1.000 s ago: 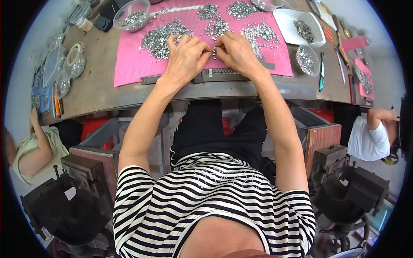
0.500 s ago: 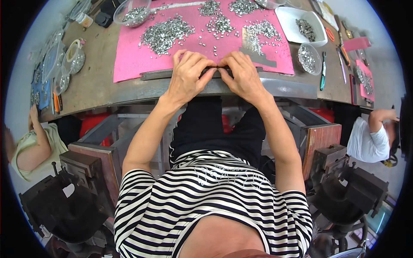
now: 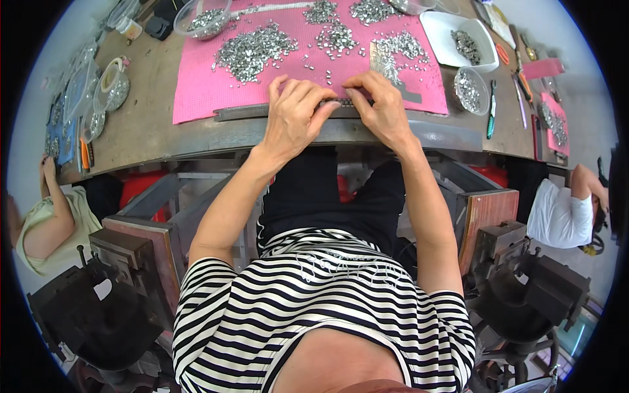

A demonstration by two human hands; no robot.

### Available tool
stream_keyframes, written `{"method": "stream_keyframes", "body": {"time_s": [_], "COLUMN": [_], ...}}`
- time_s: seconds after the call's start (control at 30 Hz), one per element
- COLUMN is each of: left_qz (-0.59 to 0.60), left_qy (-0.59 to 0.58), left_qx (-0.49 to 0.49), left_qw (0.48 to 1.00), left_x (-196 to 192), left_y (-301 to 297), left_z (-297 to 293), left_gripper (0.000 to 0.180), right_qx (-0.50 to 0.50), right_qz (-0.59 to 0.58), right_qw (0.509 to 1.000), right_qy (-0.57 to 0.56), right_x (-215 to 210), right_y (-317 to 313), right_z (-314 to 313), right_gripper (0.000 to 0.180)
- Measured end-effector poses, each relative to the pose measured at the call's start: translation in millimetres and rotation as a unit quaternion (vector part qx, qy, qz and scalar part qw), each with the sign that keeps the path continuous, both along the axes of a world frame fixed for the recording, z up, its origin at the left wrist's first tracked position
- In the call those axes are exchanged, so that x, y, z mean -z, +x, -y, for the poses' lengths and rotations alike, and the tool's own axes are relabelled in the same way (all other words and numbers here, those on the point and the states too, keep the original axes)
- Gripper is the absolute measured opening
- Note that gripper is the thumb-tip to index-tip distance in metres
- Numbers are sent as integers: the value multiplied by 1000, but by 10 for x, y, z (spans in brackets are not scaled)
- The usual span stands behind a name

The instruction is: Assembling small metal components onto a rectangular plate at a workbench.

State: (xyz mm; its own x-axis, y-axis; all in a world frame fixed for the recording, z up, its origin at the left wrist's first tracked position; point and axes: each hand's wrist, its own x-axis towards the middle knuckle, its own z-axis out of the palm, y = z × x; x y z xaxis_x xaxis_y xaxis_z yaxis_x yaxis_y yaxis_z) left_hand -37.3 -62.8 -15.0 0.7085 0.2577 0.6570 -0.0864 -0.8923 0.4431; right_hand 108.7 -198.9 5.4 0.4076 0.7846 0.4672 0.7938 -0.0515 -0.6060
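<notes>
A long dark metal bar (image 3: 242, 113) lies along the near edge of a pink mat (image 3: 196, 98). A short row of small metal pieces (image 3: 346, 103) shows on it between my hands. My left hand (image 3: 293, 116) rests over the bar with bent fingers, its thumb and forefinger closed at the row's left end. My right hand (image 3: 382, 110) is at the row's right end, thumb and forefinger tips drawn close together. What either fingertip pair holds is too small to make out. Beyond them, heaps of small shiny metal pieces (image 3: 255, 52) lie on the mat.
A clear bowl (image 3: 202, 19) of metal pieces stands far left. On the right are a white tray (image 3: 452, 56), a clear tub (image 3: 470, 90) and a green-handled tool (image 3: 492, 111). A grey flat strip (image 3: 411, 97) lies by my right hand. Other people sit at both sides.
My hands, fingertips together before, have come apart. The right has shifted right and slightly away, uncovering the row of small pieces between them. The left has barely moved.
</notes>
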Motion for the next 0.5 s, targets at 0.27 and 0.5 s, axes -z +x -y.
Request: {"method": "stream_keyframes", "body": {"time_s": [0.27, 0.5], "left_qz": [-16, -73], "left_qy": [-11, 17], "left_qx": [-52, -90], "left_qw": [998, 993], "left_x": [12, -80], "left_y": [19, 140], "left_z": [-42, -501], "left_gripper": [17, 7], "right_qx": [-21, -30], "right_qz": [41, 91], "right_qw": [998, 992], "right_qy": [-36, -82], "right_x": [-6, 22], "right_y": [104, 105], "right_z": [-213, -365], "right_gripper": [11, 11]}}
